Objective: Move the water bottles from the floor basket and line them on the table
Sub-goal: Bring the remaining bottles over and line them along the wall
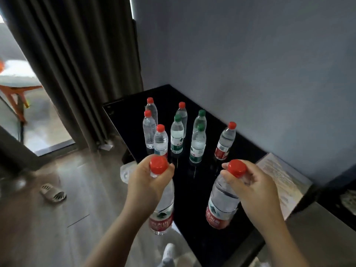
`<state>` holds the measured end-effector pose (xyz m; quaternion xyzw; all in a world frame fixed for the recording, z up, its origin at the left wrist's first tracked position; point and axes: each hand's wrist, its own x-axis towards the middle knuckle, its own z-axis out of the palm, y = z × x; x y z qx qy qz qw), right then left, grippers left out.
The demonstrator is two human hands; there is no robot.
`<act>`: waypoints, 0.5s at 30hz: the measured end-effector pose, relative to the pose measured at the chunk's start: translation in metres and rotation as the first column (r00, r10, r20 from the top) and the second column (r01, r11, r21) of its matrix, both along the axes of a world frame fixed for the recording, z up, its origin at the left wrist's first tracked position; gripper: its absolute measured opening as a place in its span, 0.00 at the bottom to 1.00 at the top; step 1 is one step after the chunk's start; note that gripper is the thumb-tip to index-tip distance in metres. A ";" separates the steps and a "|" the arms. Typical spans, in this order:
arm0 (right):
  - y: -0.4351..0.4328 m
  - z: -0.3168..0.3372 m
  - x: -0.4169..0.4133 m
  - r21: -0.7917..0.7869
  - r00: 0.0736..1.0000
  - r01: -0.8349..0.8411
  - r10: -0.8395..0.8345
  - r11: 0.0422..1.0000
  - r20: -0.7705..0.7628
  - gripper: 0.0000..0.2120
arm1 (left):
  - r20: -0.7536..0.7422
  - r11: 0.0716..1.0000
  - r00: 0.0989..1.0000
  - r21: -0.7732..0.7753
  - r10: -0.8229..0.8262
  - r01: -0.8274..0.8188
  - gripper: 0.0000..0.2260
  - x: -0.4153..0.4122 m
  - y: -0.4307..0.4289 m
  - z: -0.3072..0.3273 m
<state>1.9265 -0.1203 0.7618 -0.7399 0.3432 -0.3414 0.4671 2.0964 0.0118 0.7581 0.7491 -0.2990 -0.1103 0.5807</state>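
My left hand [146, 182] grips the neck of a red-capped, red-labelled water bottle [161, 212], which hangs upright beside the near left edge of the black table [202, 243]. My right hand [250, 187] grips the neck of a second red-capped bottle [221, 207], held upright over the table's near part. Several bottles stand upright farther back on the table in rough rows: red-capped ones on the left [149, 130], green-capped ones in the middle [176, 135], one red-capped bottle [225, 141] on the right. The floor basket is mostly hidden.
A white plastic object [125, 173] shows on the floor behind my left hand. A dark curtain [77, 64] hangs at the left, a grey wall stands behind the table. A printed sheet [279, 178] lies right of the table. A slipper [53, 193] lies on the wooden floor.
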 end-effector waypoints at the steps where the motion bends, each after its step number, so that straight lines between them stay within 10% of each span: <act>1: -0.011 -0.007 0.011 0.019 1.000 0.011 -0.011 1.000 -0.005 0.06 | -0.001 1.000 1.000 0.012 -0.018 0.018 0.07 0.013 -0.014 -0.006; 15: -0.126 -0.080 0.097 0.125 0.967 0.211 -0.188 0.970 -0.173 0.12 | -0.134 0.936 0.960 0.225 -0.245 0.271 0.04 0.123 -0.178 -0.091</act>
